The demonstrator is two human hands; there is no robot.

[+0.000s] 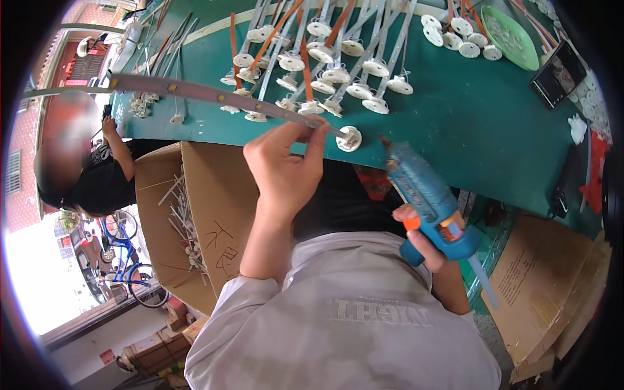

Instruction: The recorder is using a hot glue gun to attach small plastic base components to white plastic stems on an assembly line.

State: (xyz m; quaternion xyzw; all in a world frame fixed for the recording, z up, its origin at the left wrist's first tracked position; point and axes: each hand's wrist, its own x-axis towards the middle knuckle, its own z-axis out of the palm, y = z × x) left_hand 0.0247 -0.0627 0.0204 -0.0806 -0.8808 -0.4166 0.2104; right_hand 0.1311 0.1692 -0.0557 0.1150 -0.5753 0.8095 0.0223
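My left hand (pixel 284 166) pinches a thin LED strip (pixel 214 97) near its right end, and the strip stretches away to the upper left. At that end is a round white disc base (pixel 350 139), close to the table's front edge. Whether the base rests on the table I cannot tell. My right hand (pixel 426 244) is wrapped round the handle of a blue hot glue gun (pixel 422 185). The gun's nozzle points up and left, a little to the right of the base and apart from it. A pale glue stick (pixel 484 283) sticks out of its back.
Many strips with white round bases (pixel 325 71) lie across the green table (pixel 468 110). A green dish (pixel 510 36) of small parts and a phone (pixel 559 75) lie at the right. A cardboard box (pixel 218 208) with strips stands at left, near another person (pixel 84 156).
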